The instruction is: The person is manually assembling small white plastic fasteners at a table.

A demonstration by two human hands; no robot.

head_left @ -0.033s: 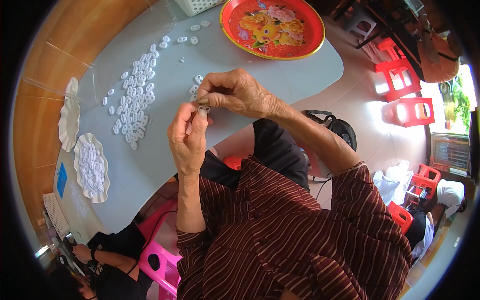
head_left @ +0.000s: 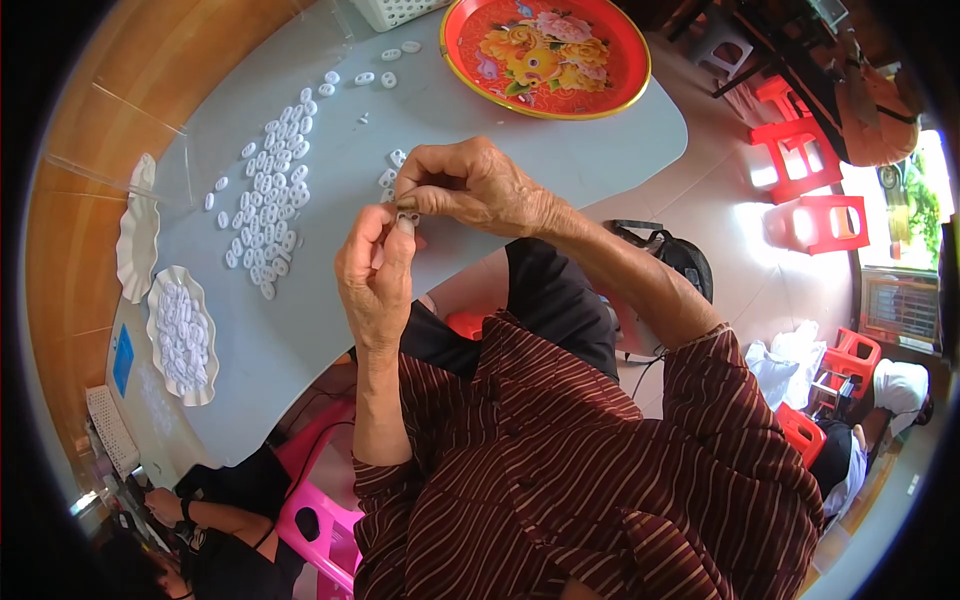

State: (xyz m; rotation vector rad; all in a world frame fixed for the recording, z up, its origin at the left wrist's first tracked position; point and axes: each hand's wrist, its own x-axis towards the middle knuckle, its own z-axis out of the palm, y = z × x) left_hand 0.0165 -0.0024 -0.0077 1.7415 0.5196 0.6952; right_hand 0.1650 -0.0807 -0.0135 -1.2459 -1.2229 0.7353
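Note:
My left hand (head_left: 378, 275) pinches a small white oval plastic piece with two holes (head_left: 408, 217) between thumb and forefinger, just over the table's near edge. Right above it, the thumb and forefinger of my right hand (head_left: 465, 185) are pressed together against the piece's upper end; whatever lies between those fingertips is hidden. A few more white pieces (head_left: 397, 158) lie on the table behind my hands, partly covered by them. To the left spreads a loose pile of the same white ovals (head_left: 270, 185).
A red flowered round tray (head_left: 545, 60) stands at the far side of the grey table (head_left: 330, 330). Scallop-edged white dishes sit at left, one holding white pieces (head_left: 183, 335), another (head_left: 138, 235) beyond it. Another person (head_left: 225, 530) sits lower left beside a pink stool (head_left: 325, 535).

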